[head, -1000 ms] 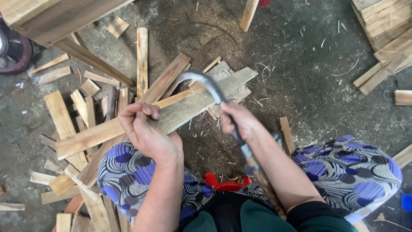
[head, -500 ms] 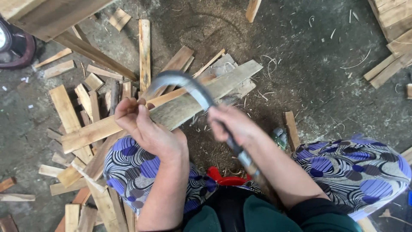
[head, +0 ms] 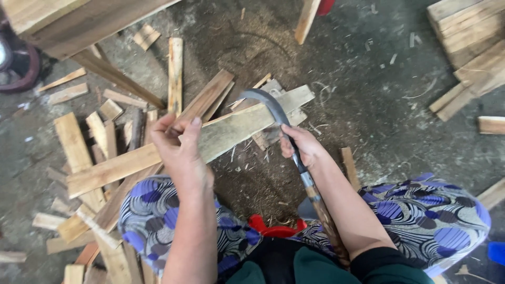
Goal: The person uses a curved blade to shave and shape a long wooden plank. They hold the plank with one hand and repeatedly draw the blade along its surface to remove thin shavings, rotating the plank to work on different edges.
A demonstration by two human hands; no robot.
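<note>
Two hands at frame centre: we see the left hand (head: 176, 150) with fingers closed on a long plank (head: 231, 129) running lower left to upper right, the right hand (head: 302, 147) clenching a curved blade (head: 271, 108) hooked over its upper-right end.

The left hand (head: 179, 144) was curled shut, thumb up and fingers pinched in front. The right hand (head: 301, 146) was closed in a fist. Both bare arms reached forward over the bent knees.
</note>
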